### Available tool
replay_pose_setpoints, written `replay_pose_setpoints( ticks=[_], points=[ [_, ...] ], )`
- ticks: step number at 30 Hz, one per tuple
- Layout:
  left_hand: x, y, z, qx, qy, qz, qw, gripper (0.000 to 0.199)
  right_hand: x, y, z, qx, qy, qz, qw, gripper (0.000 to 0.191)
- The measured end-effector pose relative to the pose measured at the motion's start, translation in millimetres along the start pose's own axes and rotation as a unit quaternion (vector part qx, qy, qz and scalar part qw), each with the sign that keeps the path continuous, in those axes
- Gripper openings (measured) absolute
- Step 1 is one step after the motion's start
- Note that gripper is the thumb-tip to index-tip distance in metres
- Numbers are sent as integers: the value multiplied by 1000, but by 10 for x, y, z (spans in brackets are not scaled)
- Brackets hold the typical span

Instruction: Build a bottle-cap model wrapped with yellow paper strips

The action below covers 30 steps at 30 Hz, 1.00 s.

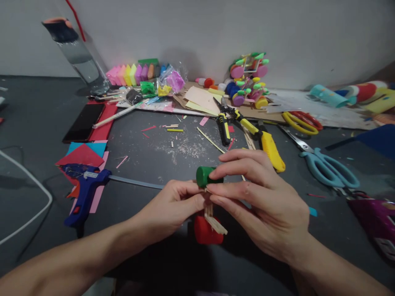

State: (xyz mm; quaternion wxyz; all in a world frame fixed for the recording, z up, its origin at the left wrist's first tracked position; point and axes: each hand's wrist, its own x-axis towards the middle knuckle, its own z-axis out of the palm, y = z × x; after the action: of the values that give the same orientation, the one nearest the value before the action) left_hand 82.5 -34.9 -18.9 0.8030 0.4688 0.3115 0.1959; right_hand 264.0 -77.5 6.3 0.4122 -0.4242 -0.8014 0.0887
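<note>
Presently, left hand [177, 203] is pinching wooden stick frame [216, 225] just below green cylinder [203, 176]; right hand [268, 201] is gripping that cylinder with its fingers. Frame is being held at bench's [138, 156] near side, red cylinder [205, 231] below.

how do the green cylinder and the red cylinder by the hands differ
The green cylinder is partly covered by fingers of the right hand; the red cylinder has wooden sticks in front instead. The green one sits higher in the picture; the red one is lower, below the hands. The red one looks larger than the green. Both are short and plain-coloured.
</note>
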Motion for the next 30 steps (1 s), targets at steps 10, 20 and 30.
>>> replay_pose_setpoints(
  ticks=[10,20,30],
  points=[
    [97,-24,-42,-170,150,31,973,28,-49,65,-2,-7,-25,119,993,36],
    [77,52,-41,-115,82,-3,990,33,-51,299,85,-80,-83,180,977,16],
    [-81,275,-214,358,214,172,893,17,-121,549,15,-150,-144,162,965,27]
  ],
)
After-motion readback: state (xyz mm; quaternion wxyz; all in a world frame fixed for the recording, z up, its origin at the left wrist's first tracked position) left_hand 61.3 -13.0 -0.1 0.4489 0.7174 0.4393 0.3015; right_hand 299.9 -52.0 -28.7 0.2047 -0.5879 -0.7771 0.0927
